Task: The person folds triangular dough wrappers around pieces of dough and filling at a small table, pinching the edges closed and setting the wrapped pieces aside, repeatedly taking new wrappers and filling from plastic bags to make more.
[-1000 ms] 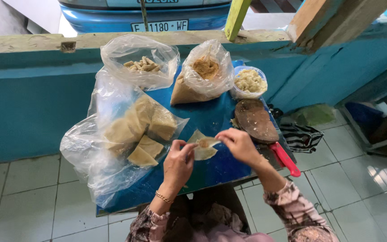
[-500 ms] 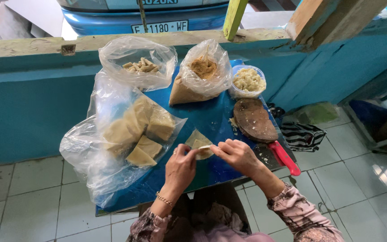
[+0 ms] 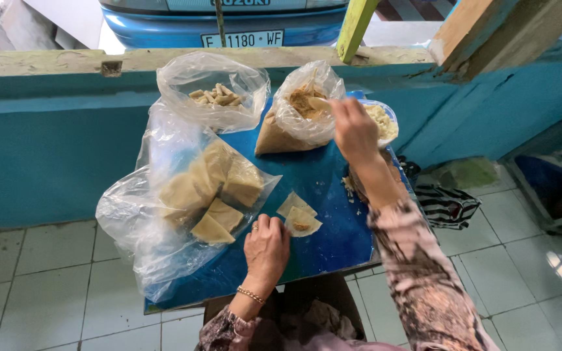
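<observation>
My left hand (image 3: 266, 246) rests on the blue board (image 3: 323, 179), its fingertips holding the edge of a pale dough wrapper (image 3: 303, 221) with a dab of brown filling on it. A second wrapper piece (image 3: 294, 203) lies just behind it. My right hand (image 3: 354, 130) is stretched to the far side, over an open plastic bag of brown filling (image 3: 297, 120). It grips a pale spoon (image 3: 319, 103) whose tip is at the bag's mouth.
A large plastic bag of stacked tan wrappers (image 3: 203, 192) fills the board's left. A bag of small pale pieces (image 3: 214, 97) and a white bowl of crumbly filling (image 3: 385, 120) sit at the back. A blue wall ledge (image 3: 66, 62) runs behind; striped cloth (image 3: 447, 205) lies on the tiled floor at the right.
Both hands were together on the wrapper. My right hand has since left it and reached far up to the filling bag, while my left hand stayed by the wrapper on the board.
</observation>
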### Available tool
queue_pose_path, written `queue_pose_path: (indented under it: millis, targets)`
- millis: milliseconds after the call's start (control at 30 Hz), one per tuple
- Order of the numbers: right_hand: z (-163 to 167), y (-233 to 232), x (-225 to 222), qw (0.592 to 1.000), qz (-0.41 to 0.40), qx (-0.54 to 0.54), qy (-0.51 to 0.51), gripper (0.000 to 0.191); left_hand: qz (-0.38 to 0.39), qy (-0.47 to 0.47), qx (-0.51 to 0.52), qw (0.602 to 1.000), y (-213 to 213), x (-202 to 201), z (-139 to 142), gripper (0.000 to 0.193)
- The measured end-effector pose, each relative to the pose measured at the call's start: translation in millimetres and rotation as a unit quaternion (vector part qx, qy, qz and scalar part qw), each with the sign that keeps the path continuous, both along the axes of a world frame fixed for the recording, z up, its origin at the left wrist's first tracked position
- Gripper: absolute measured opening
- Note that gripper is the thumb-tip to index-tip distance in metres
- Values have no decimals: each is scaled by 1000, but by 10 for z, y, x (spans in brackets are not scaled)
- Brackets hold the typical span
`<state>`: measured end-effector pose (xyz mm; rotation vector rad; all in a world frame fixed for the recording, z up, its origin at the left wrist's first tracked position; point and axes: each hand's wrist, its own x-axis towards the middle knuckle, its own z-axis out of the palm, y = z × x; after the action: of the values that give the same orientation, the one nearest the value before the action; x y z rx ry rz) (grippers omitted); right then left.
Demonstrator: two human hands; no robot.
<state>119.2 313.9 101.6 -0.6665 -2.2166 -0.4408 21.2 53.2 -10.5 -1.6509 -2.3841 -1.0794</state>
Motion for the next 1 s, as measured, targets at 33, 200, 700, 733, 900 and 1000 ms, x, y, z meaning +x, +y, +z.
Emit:
queue_pose_path:
  millis: [33,200,700,733,900,1000]
  targets:
    - [61,145,-174,999,0,20,-31,35,-2,-8,1,1000,17,3,0,16]
    - [-105,-143,-250,999,46,-26,8,37,-13,-46,24,999,36,-40,8,12]
    - [-948,-1671,566,894,-41,-445,39,15,-114,-158,123,973,42,48,-70,17]
    - [-962,-1690,554,890,-27,-452,55,16,-115,-155,123,973,36,45,-80,17]
    - [-980,-1816,489,919,57,-380,86,20,-149,-129,123,973,19,-3,-126,18]
    - [-943,-1857,507,954,105,-272,63,26,-174,-89,114,974,7,-51,-159,15]
